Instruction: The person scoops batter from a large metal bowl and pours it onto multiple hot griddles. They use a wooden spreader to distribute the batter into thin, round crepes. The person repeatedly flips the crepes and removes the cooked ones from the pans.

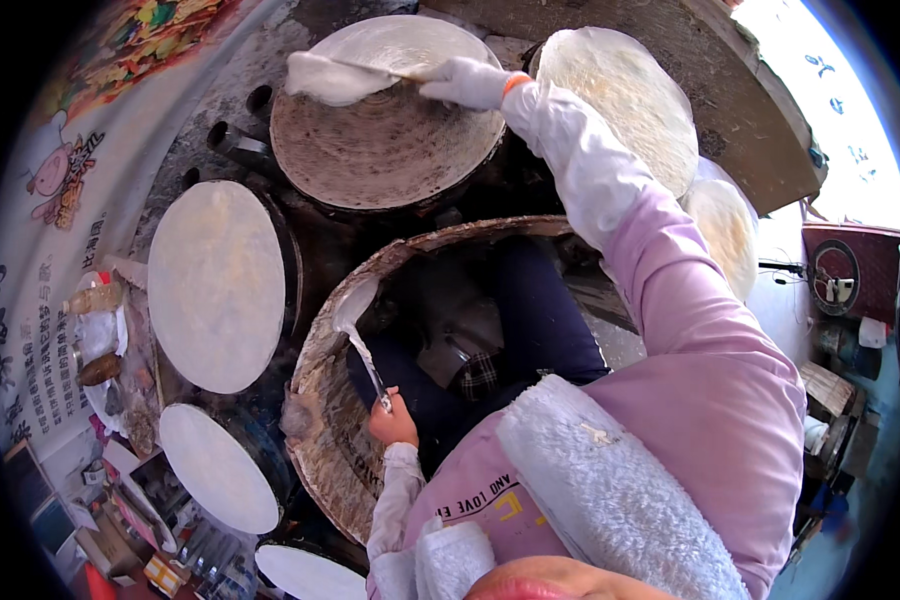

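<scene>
My left hand (pixel 395 420), bare, is closed round the handle of a batter-coated ladle (pixel 367 358). The ladle's whitish head lies against the inner wall of a large round, crusted rim (pixel 325 410) that curves around my legs. Reaching far forward, my right hand (pixel 467 83) wears a white glove and grips a thin stick-like tool (pixel 385 71). Its far end is covered by a soft white mass of batter or dough (pixel 330 80) over the far griddle (pixel 380 150). A pale layer (pixel 420 40) covers that griddle's far part; its near part shows brown.
Pale flatbreads lie on round griddles at left (pixel 218 285), lower left (pixel 220 468) and the bottom (pixel 310 573). Another large flatbread (pixel 625 105) is at the far right, beside a brown board (pixel 740 95). A dark pipe (pixel 240 147) sticks out near the far griddle.
</scene>
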{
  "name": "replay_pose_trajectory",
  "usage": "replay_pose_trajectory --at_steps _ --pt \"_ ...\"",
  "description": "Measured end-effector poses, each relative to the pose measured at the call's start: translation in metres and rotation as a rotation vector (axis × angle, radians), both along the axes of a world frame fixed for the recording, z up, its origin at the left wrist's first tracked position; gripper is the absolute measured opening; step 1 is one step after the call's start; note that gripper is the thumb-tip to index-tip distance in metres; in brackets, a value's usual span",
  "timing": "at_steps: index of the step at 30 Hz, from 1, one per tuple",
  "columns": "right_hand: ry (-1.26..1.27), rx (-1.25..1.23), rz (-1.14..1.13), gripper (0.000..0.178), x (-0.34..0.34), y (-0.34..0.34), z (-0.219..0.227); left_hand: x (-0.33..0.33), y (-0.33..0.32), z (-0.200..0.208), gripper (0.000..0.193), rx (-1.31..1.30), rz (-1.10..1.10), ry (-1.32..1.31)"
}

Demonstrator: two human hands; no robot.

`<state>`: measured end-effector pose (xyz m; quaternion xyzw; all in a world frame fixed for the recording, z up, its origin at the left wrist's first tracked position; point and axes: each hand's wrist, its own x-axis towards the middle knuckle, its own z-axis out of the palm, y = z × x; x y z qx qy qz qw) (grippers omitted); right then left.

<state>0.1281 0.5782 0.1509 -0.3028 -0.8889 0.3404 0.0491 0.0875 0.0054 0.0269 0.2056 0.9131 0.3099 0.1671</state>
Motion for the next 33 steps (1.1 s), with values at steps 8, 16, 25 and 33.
replay_pose_trajectory --at_steps 8,16,25,33 --pt "0.099 0.147 -0.021 0.042 0.039 -0.043 0.009 0.004 0.002 0.008 0.018 0.042 0.005 0.004" --pt "0.208 0.23 0.26 0.042 0.017 -0.018 -0.018 0.011 0.002 0.019 0.02 0.003 0.045 -0.007" --pt "0.149 0.432 0.093 0.036 0.006 -0.016 0.001 0.013 0.003 0.025 0.02 -0.055 0.055 -0.009" --pt "-0.049 0.089 0.338 0.044 0.024 -0.05 0.004 0.018 -0.004 0.018 0.023 -0.034 0.077 -0.016"
